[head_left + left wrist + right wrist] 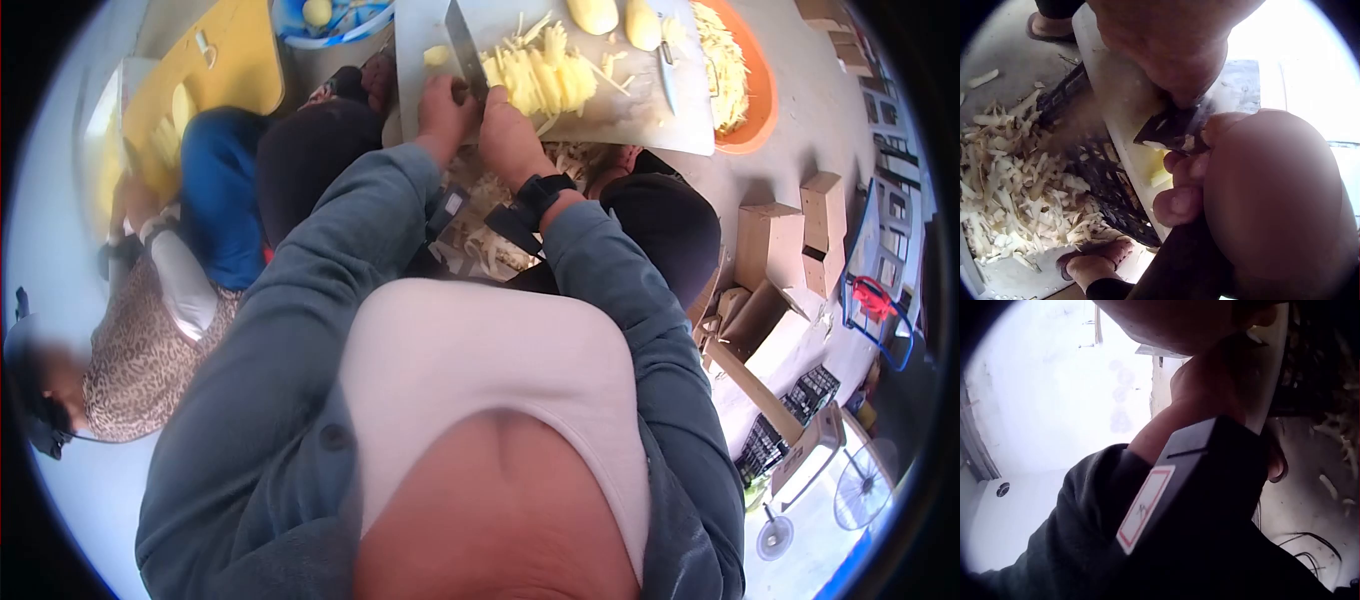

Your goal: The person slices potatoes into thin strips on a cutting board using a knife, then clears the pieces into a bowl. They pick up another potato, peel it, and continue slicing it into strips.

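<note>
My right hand grips a broad-bladed kitchen knife over the near edge of the white cutting board. To its left, my left hand is close beside the blade. In the left wrist view, its bent fingers are right at the blade, where small pale bits stick; I cannot tell whether they pinch it. A heap of cut potato sticks lies right of the knife, and a potato piece lies left. Two peeled potatoes and a small knife lie farther right.
An orange basin of potato sticks stands right of the board. Peelings lie below, beside a black crate. On the left, another person sits by a yellow board; a blue basin is beyond. Cardboard boxes stand right.
</note>
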Demonstrator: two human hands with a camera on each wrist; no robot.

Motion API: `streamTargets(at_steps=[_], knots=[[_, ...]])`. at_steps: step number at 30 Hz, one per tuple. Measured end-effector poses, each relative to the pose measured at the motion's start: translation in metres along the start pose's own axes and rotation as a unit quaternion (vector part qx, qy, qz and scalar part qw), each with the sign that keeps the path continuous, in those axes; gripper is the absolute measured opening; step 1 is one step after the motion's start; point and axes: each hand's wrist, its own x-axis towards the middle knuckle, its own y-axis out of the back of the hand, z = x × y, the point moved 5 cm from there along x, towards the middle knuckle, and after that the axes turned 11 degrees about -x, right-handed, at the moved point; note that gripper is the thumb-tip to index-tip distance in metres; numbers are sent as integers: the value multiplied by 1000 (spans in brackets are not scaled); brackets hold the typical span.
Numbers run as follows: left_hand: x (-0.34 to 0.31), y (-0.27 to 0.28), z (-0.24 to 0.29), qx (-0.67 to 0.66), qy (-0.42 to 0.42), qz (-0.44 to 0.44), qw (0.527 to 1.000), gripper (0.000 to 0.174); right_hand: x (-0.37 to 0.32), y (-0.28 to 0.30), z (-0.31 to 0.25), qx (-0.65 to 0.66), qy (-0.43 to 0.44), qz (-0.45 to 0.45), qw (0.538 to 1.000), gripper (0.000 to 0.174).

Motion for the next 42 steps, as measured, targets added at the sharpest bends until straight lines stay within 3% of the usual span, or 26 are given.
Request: streamTargets(at_steps=[5,7,8,10,11,13,14,15,17,18,19,21,23,25,26,27,29,31,34,37,39,42], knots=[[2,-5,-14,18,-39,-20,999,16,-2,13,4,34,0,24,999,16],[9,-8,-20,-71,29,-32,997,15,-6,29,4,69,3,48,996,16],[16,-15,-24,-76,14,-29,997,15,-2,29,10,64,5,63,996,16],[14,-17,-27,-223,254,-76,938,34,-2,41,15,119,20,103,987,18],[16,-14,-14,-224,244,-79,940,34,-4,48,17,119,19,114,986,18],[12,-18,-6,-405,388,-20,828,48,-13,69,17,163,66,197,965,20],[14,-21,3,-444,414,-58,792,67,-13,67,24,262,6,119,958,21],[16,-14,24,-445,406,-64,795,67,-19,81,20,260,7,131,957,21],[11,-8,84,-598,447,-165,644,73,-33,92,16,412,-88,34,906,24],[13,-6,94,-618,419,-221,628,81,-34,91,16,476,-90,17,875,29],[14,-4,97,-615,415,-228,630,81,-35,93,17,478,-89,27,874,29],[17,-3,113,-670,363,-274,587,82,-35,91,15,565,-72,-11,822,40],[17,-4,121,-669,344,-287,593,79,-33,83,20,591,-91,4,802,39],[19,-7,118,-695,349,-288,558,70,-32,81,15,659,-89,-69,743,34],[18,-7,110,-673,374,-256,584,56,-35,83,17,667,-106,-56,735,27],[18,-8,112,-672,374,-262,583,56,-34,85,18,668,-107,-50,735,27],[16,-14,102,-628,361,-232,649,46,-35,79,27,660,-117,-60,740,24],[19,-19,96,-628,367,-230,647,41,-37,83,27,656,-116,-52,744,22],[22,-22,100,-602,355,-214,683,42,-42,90,31,616,-122,-55,776,26],[19,-17,104,-607,408,-180,658,46,-43,93,28,622,-98,-63,774,26],[18,-27,108,-686,393,-243,562,52,-45,92,32,641,-84,-57,760,27],[17,-25,105,-681,408,-220,567,57,-48,89,35,641,-83,-71,760,26]])
